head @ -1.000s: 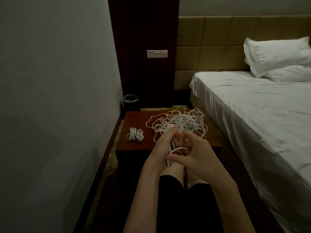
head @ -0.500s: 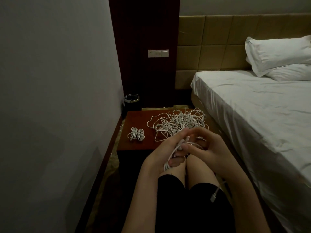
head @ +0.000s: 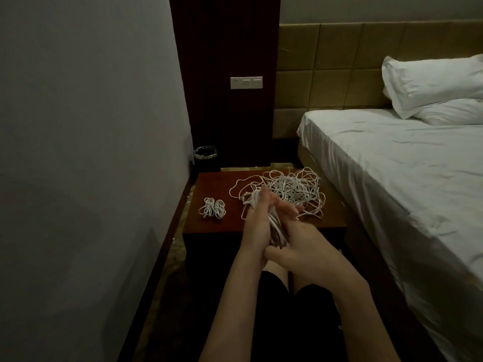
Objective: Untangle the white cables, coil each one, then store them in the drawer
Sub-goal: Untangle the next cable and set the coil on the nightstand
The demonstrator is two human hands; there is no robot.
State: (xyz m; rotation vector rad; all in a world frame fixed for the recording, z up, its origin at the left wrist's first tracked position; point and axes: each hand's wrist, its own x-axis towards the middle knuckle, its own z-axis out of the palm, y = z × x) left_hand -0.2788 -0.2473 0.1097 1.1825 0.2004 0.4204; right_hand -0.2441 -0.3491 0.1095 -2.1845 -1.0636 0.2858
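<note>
A loose tangle of white cables lies on the right half of the red-brown nightstand. Two small coiled cables sit side by side on its left half. Above the nightstand's near edge, my left hand and my right hand hold a bundle of white cable loops between them. The left hand's fingers point up along the loops. Below the bundle, the right thumb curls under it, and the right fingers are blurred. One strand runs from the bundle back into the tangle. The nightstand's front is dark, and no drawer shows.
A grey wall runs close along the left. The bed with white sheets and pillows fills the right side, close to the nightstand. A small black bin stands behind the nightstand by a dark panel with a switch plate. My knees are below the hands.
Both hands rose slightly toward the nightstand with the loops. My right hand swung from over the bundle to beside and under it. The hanging plug near my knee is gone from view.
</note>
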